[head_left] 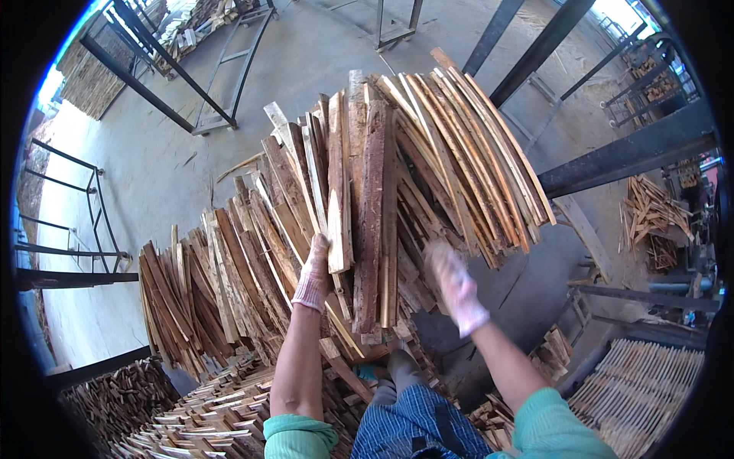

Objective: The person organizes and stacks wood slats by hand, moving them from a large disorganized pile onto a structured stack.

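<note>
Head view shows my gloved left hand (315, 274) pressed flat against the big bundle of rough wood slats (367, 222) leaning up in front of me, fingers together against a pale slat; my gloved right hand (456, 287) is blurred just beside the bundle's right side, so I cannot tell how its fingers stand; I judge the bundle wants steadying from both sides, palms low and wide, so loose slats don't slide onto the stacked slats (206, 417) below.
</note>
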Motion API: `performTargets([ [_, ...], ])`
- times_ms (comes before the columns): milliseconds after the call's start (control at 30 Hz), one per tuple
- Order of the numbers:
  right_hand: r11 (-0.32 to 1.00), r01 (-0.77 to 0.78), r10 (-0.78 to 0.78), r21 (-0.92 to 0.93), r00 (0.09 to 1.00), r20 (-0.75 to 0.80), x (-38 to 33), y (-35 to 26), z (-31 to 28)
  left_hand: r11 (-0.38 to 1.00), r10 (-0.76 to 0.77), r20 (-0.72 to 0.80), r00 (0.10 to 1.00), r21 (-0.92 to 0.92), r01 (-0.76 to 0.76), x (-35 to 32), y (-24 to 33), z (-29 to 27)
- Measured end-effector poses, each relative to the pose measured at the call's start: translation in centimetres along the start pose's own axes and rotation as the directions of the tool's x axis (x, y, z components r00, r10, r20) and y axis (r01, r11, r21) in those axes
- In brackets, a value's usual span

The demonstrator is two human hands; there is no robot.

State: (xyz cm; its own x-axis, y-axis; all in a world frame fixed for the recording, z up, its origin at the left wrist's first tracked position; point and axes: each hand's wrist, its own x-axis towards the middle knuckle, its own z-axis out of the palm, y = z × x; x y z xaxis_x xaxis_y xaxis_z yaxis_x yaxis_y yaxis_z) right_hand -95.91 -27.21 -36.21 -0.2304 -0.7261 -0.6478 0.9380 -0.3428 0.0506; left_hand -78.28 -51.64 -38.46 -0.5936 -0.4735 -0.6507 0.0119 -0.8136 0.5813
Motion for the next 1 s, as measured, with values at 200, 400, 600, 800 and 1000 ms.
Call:
performTargets([
  [200, -0.434, -0.066, -0.525, -0.898, 0.829, 0.193, 8.2, 3.5, 7.5, 0.999, 0.023, -0.019, 1.000, 0.035, -0.023, 1.1, -2.7, 1.7],
  [400, 0.169, 0.207, -0.191, -0.963, 0.966, 0.174, 0.8, 4.0, 7.2, 0.996, -0.092, 0.045, 0.995, 0.009, 0.092, -8.5, -2.4, 3.4],
  [600, 0.344, 0.107, 0.005, -0.933, 0.993, 0.116, -12.9, 6.6, 6.8, 0.962, -0.228, 0.012, 0.974, -0.149, 0.227, -21.0, -9.9, -1.4],
  [800, 0.398, 0.072, -0.311, -0.915, 0.948, -0.061, -3.7, 5.5, -0.8, 0.991, -0.010, -0.041, 0.999, 0.133, 0.015, -17.7, -7.3, 2.7],
  [1000, 0.169, 0.206, -0.395, -0.964, 0.910, 0.125, -9.0, 8.6, 1.2, 0.995, 0.038, -0.088, 0.995, 0.096, -0.030, -26.4, -5.9, 2.9],
])
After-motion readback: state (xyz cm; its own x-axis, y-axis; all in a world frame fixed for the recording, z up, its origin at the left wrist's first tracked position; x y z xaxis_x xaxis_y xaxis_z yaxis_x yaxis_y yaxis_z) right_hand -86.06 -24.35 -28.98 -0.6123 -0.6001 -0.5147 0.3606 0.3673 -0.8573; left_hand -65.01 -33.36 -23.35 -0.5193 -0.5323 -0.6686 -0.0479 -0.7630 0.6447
